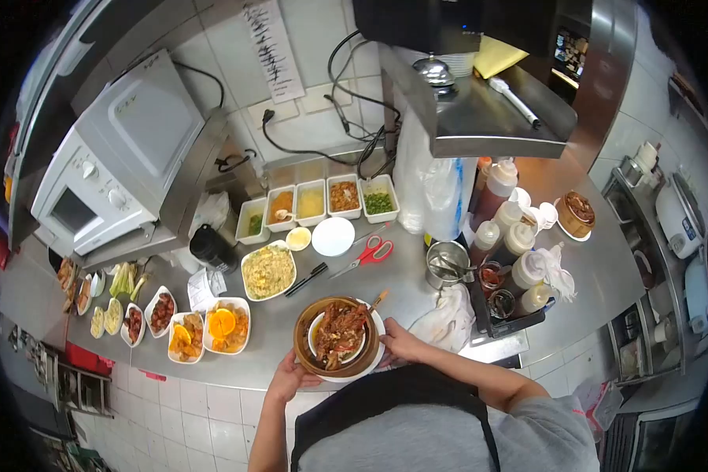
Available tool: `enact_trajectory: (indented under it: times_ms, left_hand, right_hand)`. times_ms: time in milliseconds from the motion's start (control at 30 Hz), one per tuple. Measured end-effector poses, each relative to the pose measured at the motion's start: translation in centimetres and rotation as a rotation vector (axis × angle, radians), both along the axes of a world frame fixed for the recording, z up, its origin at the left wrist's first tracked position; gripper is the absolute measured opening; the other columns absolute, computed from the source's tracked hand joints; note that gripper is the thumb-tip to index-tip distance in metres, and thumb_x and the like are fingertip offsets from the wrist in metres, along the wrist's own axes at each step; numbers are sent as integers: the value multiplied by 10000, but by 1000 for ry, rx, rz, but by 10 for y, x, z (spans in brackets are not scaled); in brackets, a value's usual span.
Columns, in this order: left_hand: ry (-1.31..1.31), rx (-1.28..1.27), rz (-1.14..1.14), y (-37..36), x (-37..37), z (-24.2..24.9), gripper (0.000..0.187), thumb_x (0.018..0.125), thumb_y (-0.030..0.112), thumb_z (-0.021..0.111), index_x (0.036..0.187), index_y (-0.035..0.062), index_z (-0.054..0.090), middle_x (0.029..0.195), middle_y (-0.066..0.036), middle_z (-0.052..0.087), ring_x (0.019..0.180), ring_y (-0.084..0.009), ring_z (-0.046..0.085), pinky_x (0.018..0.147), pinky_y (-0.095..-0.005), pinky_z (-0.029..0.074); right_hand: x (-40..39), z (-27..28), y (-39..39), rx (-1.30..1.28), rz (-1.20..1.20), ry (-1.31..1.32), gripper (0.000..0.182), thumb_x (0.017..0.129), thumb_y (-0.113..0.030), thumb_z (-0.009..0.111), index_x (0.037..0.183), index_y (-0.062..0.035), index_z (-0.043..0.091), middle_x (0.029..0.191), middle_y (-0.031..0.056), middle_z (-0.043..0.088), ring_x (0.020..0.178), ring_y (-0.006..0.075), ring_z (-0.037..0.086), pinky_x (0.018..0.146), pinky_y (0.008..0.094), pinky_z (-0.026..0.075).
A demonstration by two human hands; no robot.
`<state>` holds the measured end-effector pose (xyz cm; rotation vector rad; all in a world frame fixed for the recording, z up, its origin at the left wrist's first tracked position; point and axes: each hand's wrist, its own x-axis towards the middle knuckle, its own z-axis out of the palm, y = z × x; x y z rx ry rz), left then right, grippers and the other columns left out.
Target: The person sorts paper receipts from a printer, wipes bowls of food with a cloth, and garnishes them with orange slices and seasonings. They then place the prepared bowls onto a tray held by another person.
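Observation:
Near the counter's front edge a round brown steamer (pixel 300 340) stands on a white plate (pixel 377 321), with a bowl of dark, saucy meat inside it. My left hand (pixel 289 377) is at the lower left side of the steamer and plate, its fingers around the rim. On the right, my right hand (pixel 400 343) grips the plate's edge. Behind the steamer lie a black marker (pixel 307 279) and red-handled scissors (pixel 376 250). A white dish of fried rice (pixel 268 271) stands beyond, to the left.
Dishes with orange slices (pixel 222 321) and small meat dishes (pixel 161 311) line the left. Topping tubs (pixel 311 202) stand at the back. Sauce bottles (pixel 519 240), a metal pot (pixel 447 264), a cloth (pixel 447 318) and another steamer (pixel 576 214) are right. A steel shelf (pixel 499 147) overhangs.

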<state>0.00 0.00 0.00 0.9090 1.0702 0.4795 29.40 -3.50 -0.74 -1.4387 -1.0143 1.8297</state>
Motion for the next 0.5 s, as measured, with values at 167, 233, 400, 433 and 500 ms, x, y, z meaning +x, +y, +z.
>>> enact_trajectory:
  times_ms: [167, 233, 400, 433, 500]
  left_hand:
    - [29, 185, -22, -1, 30, 75, 509, 859, -13, 346, 1344, 69, 218, 899, -176, 628, 697, -247, 658, 639, -325, 568]
    - [7, 181, -83, -5, 55, 97, 477, 875, -2, 368, 1329, 60, 233, 883, -189, 625, 694, -255, 658, 635, -330, 568]
    - [-99, 219, -216, -26, 137, 169, 485, 926, 127, 422, 1345, 76, 182, 889, -207, 620, 753, -309, 654, 671, -357, 560]
    - [-111, 227, -243, -28, 155, 174, 485, 926, 127, 422, 1345, 76, 182, 889, -207, 620, 753, -309, 654, 671, -357, 560]
    - [-253, 269, -395, -32, 189, 183, 500, 939, 156, 404, 1362, 85, 146, 926, -218, 612, 827, -327, 643, 724, -372, 539]
  right_hand:
    - [13, 53, -18, 228, -277, 249, 281, 908, -55, 334, 1184, -49, 281, 1130, 153, 405, 874, 279, 570, 582, 372, 580]
    - [38, 73, -31, 234, -302, 319, 287, 911, -61, 342, 1195, -64, 296, 1059, 125, 470, 855, 238, 579, 583, 364, 570]
    - [105, 140, -91, 293, -541, 330, 288, 905, -76, 363, 1193, -73, 348, 1026, 98, 501, 870, 190, 591, 640, 343, 562]
    - [125, 141, -102, 329, -573, 328, 312, 901, -90, 384, 1212, -74, 363, 1041, 93, 503, 918, 198, 585, 676, 345, 558]
    - [162, 160, -137, 283, -743, 290, 356, 885, -87, 422, 1237, -68, 369, 1088, 96, 507, 967, 210, 575, 720, 364, 551]
